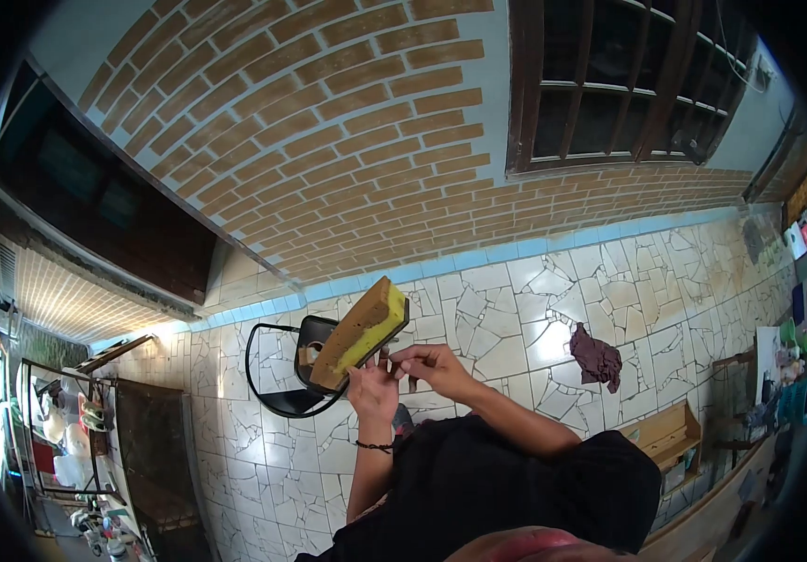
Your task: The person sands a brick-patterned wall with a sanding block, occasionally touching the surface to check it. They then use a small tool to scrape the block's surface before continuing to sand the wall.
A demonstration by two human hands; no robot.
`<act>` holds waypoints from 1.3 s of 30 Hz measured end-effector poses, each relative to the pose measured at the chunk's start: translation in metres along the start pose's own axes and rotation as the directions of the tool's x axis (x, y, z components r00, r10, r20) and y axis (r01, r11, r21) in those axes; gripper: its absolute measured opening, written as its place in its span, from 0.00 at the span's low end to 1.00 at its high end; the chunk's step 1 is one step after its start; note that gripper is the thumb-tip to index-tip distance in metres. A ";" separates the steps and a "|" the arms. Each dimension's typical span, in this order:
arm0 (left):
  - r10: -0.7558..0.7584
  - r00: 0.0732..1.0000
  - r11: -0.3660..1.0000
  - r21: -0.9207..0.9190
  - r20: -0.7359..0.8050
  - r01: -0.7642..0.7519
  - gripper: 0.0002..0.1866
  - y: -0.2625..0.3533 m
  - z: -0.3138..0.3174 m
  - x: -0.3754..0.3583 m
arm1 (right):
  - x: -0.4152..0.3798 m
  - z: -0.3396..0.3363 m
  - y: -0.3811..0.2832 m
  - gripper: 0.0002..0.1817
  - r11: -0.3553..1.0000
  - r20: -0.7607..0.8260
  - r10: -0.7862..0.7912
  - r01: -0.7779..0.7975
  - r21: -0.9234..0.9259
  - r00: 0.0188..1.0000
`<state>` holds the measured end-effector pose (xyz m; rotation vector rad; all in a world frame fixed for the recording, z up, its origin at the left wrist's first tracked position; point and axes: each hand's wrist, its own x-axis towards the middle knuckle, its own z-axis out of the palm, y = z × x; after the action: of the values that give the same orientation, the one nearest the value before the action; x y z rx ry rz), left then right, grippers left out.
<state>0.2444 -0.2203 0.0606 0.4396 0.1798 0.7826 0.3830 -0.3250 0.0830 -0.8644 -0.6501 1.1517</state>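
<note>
A long board-like piece [358, 335], brown on its broad face and yellow along one side, is tilted in front of me above a black chair. My left hand [372, 389] is at its lower end, with fingers bent against it. Beside it, my right hand [429, 367] has its thumb and fingers pinched together near the dark edge of the piece; whatever lies between them is too small to make out. The black chair [314, 330] with a round tubular frame stands on the floor behind the piece.
A dark crumpled cloth [596, 359] lies on the tiled floor [478, 328] to the right. Near my right elbow is a wooden box [666, 436]. Racks with household items stand at the left, a brick-patterned wall [347, 122] ahead.
</note>
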 end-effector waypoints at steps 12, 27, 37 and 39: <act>-0.042 0.999 0.999 -0.022 0.024 0.042 0.27 0.144 -0.082 0.013 | 0.071 0.108 0.071 0.16 0.996 -0.225 -0.093 0.088 -0.032 0.970; -0.298 0.953 0.954 0.000 0.059 0.299 0.25 0.202 -0.119 0.029 | 0.085 0.177 0.110 0.09 0.971 -0.586 -0.115 0.214 0.103 0.802; -0.360 0.933 0.933 0.022 0.003 0.360 0.21 0.212 -0.129 0.039 | 0.102 0.168 0.120 0.13 0.967 -0.552 -0.198 0.252 0.022 0.810; -0.351 0.936 0.936 0.049 0.026 0.349 0.21 0.213 -0.134 0.043 | 0.105 0.179 0.112 0.13 0.968 -0.579 -0.203 0.250 0.001 0.789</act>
<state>0.0953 -0.0146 0.0361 0.4467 0.2366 0.4205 0.2121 -0.1623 0.0835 -0.9785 -0.1917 0.6348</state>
